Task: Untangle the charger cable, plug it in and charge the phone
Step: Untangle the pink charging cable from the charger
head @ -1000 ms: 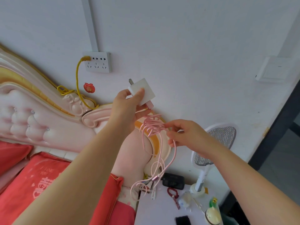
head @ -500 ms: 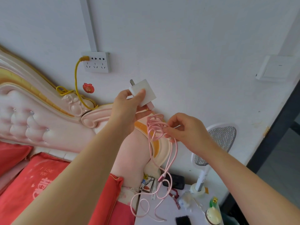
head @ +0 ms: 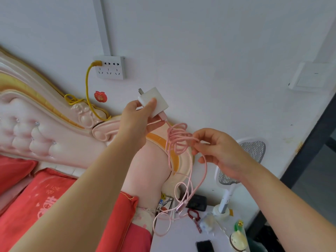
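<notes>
The pink cable (head: pixel 177 140) hangs knotted between the hands, its end trailing onto the bedside table (head: pixel 178 240); the left hand (head: pixel 138 120) grips the white adapter (head: pixel 154 100) high, apparently so loops drop free; the right hand (head: pixel 218 150) pinches the tangle, probably to tease it apart.

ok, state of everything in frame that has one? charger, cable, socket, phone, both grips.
charger adapter: unplugged, prongs bare, held by left grip.
pink cable: plugged into the adapter, tangled in loops, pinched by right grip; free connector dangling.
wall socket: yellow plug in the left slot, other slots free.
phone: lying on bedside table, screen dark, no cable attached.
</notes>
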{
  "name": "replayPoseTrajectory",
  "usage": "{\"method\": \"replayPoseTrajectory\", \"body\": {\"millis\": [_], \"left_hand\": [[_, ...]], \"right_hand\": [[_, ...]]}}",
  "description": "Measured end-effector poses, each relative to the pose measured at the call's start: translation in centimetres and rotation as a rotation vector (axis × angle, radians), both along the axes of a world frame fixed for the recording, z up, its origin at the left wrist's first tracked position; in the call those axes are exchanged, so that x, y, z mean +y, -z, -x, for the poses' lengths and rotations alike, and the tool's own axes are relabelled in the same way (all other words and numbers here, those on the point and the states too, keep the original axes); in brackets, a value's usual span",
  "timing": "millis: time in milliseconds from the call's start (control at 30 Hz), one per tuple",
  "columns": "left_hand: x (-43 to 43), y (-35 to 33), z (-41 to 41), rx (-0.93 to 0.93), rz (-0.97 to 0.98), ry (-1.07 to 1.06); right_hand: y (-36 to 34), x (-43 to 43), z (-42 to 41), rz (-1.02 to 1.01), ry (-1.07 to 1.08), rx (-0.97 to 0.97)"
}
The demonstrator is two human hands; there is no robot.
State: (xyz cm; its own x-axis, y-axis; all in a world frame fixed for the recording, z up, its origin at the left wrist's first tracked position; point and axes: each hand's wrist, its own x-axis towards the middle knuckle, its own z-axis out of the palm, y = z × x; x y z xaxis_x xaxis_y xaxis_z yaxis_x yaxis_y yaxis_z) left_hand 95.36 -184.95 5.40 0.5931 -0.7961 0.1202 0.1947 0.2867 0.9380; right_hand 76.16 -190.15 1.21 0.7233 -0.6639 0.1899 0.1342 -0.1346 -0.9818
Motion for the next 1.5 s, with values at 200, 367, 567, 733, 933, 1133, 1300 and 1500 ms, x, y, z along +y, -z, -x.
{"method": "replayPoseTrajectory", "body": {"millis": [200, 367, 567, 733, 933, 1133, 1300, 1500], "left_hand": [[0.5, -0.2, -0.2, 0.004, 0.001, 0.013], [0.6, -0.5, 0.5, -0.028, 0.028, 0.030], [0.6, -0.2, -0.4, -0.024, 0.005, -0.009], [0.8, -0.2, -1.3, 0.012, 0.006, -0.038], [0.8, -0.9, -1.9, 0.040, 0.049, -0.066], [1.0, -1.8, -2.5, 0.109, 0.123, -0.056], [0.8, -2.6, -1.9, 0.086, 0.130, -0.034], [0.5, -2.9, 0.1, 0.059, 0.123, 0.022]], "right_hand": [[-0.2, -0.3, 0.4, 0.084, -0.008, 0.012], [-0.4, -0.1, 0.3, 0.111, -0.051, 0.046], [-0.3, -0.1, 0.9, 0.039, -0.108, 0.006], [-0.8, -0.1, 1.4, 0.185, -0.154, 0.110], [-0.7, -0.1, 1.6, 0.283, -0.091, 0.218], [0.5, -1.2, 2.4, 0.807, 0.038, 0.608], [3.5, -2.3, 2.3, 0.938, 0.175, 0.780], [3.2, -0.4, -1.1, 0.557, 0.221, 0.535]]}}
